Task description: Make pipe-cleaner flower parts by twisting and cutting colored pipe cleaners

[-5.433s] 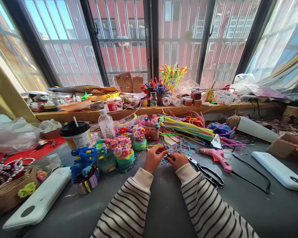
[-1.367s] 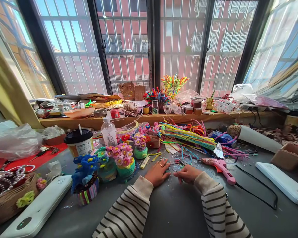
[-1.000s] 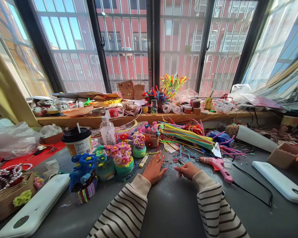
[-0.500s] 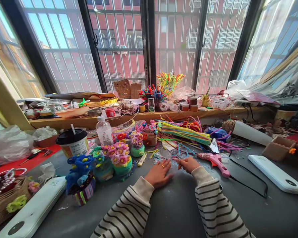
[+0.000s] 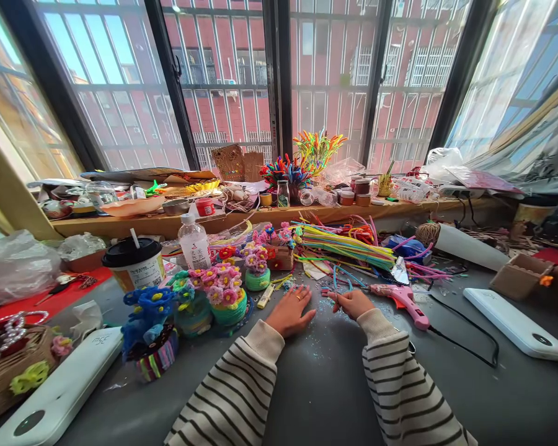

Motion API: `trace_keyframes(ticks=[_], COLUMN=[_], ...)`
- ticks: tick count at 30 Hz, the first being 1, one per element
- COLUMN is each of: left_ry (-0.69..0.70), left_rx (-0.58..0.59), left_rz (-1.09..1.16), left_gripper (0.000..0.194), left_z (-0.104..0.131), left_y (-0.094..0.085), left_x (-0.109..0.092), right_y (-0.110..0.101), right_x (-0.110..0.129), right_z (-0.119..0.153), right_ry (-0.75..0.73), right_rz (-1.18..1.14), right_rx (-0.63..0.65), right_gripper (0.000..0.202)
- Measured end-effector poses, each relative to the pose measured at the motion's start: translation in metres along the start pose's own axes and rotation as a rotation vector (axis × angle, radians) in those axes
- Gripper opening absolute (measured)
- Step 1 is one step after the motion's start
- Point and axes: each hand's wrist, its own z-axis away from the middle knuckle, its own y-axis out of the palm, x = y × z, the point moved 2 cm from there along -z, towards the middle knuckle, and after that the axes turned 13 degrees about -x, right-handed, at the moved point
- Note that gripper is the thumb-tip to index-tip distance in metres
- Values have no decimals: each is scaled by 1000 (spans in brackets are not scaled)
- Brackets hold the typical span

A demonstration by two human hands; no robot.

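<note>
Grey counter (image 5: 311,402) gives me room between my sleeves; pink glue gun (image 5: 413,308) crowds the right. My left grip (image 5: 292,311) lies flat, fingers apart; my right (image 5: 353,304) curls together, contents unclear, blue fluff (image 5: 324,308) scattered between.

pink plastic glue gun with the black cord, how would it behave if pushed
The pink plastic glue gun looks rigid, so should slide as one piece. Lying on its side, it probably won't roll. The black cord trailing from its handle may drag.
</note>
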Motion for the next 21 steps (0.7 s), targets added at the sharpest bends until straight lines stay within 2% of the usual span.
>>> trace_keyframes(ticks=[2, 4, 6, 8, 10, 12, 15, 21], left_ry=[-20, -148, -357, -587, -665, -698, -765, -852], left_rx=[-13, -102, -197, -213, -256, -304, -394, -570], left_rz=[87, 237, 502, 878, 1184, 1336, 1335, 1050], left_gripper=[43, 38, 35, 34, 31, 27, 20, 17], left_z=[-3, -7, -12, -14, -14, -13, -10, -9], left_y=[0, -2, -7, -12, -17, -22, -23, -20], left_x=[4, 9, 15, 19, 20, 21, 23, 29], right_y=[0, 0, 2, 4, 8, 12, 17, 17], right_x=[0, 0, 0, 0, 2, 4, 7, 6], right_z=[0, 0, 0, 0, -1, -1, 0, 0], right_ry=[-3, -28, -58, -73, -66, -49, -24, -35], right_rz=[17, 47, 98, 169, 254, 335, 404, 386], right_rx=[-7, -14, -24, -51, -87, -122, -151, -176], right_gripper=[48, 47, 46, 43, 37, 31, 26, 19])
